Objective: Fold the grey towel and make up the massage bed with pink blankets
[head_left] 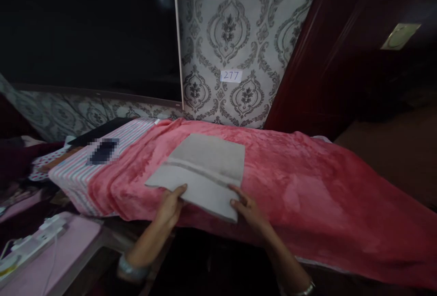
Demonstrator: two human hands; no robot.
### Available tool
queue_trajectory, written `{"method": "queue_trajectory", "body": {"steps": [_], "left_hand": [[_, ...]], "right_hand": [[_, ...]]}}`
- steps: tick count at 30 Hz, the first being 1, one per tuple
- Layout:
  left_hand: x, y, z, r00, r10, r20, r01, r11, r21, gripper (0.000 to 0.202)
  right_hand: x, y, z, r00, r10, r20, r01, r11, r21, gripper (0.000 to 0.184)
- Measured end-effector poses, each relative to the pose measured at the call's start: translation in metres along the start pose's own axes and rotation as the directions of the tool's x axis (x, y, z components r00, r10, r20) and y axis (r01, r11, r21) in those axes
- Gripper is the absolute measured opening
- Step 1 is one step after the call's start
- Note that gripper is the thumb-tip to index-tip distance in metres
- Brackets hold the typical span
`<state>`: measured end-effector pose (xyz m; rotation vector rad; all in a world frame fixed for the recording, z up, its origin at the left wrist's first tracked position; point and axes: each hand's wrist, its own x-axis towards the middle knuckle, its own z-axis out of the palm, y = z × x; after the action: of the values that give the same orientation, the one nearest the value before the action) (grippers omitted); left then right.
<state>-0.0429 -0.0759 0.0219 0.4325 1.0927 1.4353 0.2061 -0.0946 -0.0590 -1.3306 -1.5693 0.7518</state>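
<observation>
A flat pale-grey sheet (212, 158) lies on the pink plush blanket, its near part lighter and divided from the rest by a crease-like band. Whether it is paper, card or cloth I cannot tell. My left hand (171, 205) pinches the near edge, thumb on top and fingers hidden underneath. At the near right corner, my right hand (248, 206) is closed on the side edge between thumb and fingers. The near part is slightly raised off the blanket and juts over the front side.
The pink blanket (307, 191) covers a long bed-like surface, with striped cloth (73, 173) showing at its left end. A blurred dark item (103, 151) rests there. Lower left, a power strip (37, 241) sits on a pink-topped stand (77, 227). A big screen (88, 32) hangs behind.
</observation>
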Motion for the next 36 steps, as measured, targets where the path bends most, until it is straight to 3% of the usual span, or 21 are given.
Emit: {"method": "queue_trajectory", "body": {"steps": [2, 4, 7, 10, 14, 18, 22, 26, 31, 34, 36], "left_hand": [[-0.001, 0.009, -0.021, 0.998, -0.016, -0.053, 0.019, 0.999, 0.044, 0.043], [0.000, 0.014, -0.036, 0.994, -0.029, -0.106, 0.037, 0.997, 0.072, 0.043], [0.005, 0.011, -0.046, 0.988, -0.023, -0.154, 0.033, 0.998, 0.061, 0.040], [0.008, 0.004, -0.048, 0.987, -0.015, -0.157, 0.026, 0.997, 0.066, 0.035], [0.009, -0.003, -0.048, 0.978, -0.005, -0.208, 0.027, 0.994, 0.104, 0.046], [0.006, -0.005, -0.046, 0.973, 0.003, -0.231, 0.022, 0.994, 0.105, 0.055], [0.009, -0.010, -0.051, 0.977, 0.007, -0.212, 0.015, 0.995, 0.103, 0.056], [0.013, -0.018, -0.061, 0.980, -0.037, -0.195, 0.051, 0.996, 0.068, 0.055], [0.007, -0.030, -0.063, 0.985, -0.106, -0.139, 0.099, 0.993, -0.058, 0.055], [0.004, -0.040, -0.062, 0.996, -0.032, -0.082, 0.023, 0.994, -0.103, 0.062], [0.004, -0.047, -0.062, 0.995, 0.039, -0.093, -0.047, 0.995, -0.085, 0.065]], "right_hand": [[0.000, -0.007, -0.009, 0.983, 0.112, 0.147, -0.120, 0.992, 0.049, 0.061], [0.017, -0.017, -0.016, 0.979, 0.133, 0.153, -0.144, 0.988, 0.059, 0.059], [0.072, -0.036, -0.013, 0.996, -0.061, 0.068, 0.066, 0.995, -0.078, 0.049], [0.137, -0.054, 0.010, 0.965, -0.182, 0.190, 0.239, 0.909, -0.343, 0.058], [0.194, -0.060, 0.044, 0.926, -0.095, 0.364, 0.314, 0.728, -0.609, 0.065], [0.213, -0.039, 0.056, 0.902, 0.022, 0.430, 0.309, 0.662, -0.683, 0.062], [0.230, -0.025, 0.048, 0.938, 0.103, 0.330, 0.181, 0.667, -0.723, 0.064], [0.255, -0.026, 0.037, 0.953, 0.175, 0.249, 0.048, 0.721, -0.691, 0.055], [0.278, -0.033, 0.032, 0.927, 0.213, 0.309, 0.050, 0.746, -0.664, 0.044], [0.286, -0.029, 0.031, 0.906, 0.202, 0.371, 0.067, 0.798, -0.599, 0.047], [0.289, -0.025, 0.030, 0.906, 0.221, 0.360, 0.009, 0.842, -0.540, 0.050]]}}
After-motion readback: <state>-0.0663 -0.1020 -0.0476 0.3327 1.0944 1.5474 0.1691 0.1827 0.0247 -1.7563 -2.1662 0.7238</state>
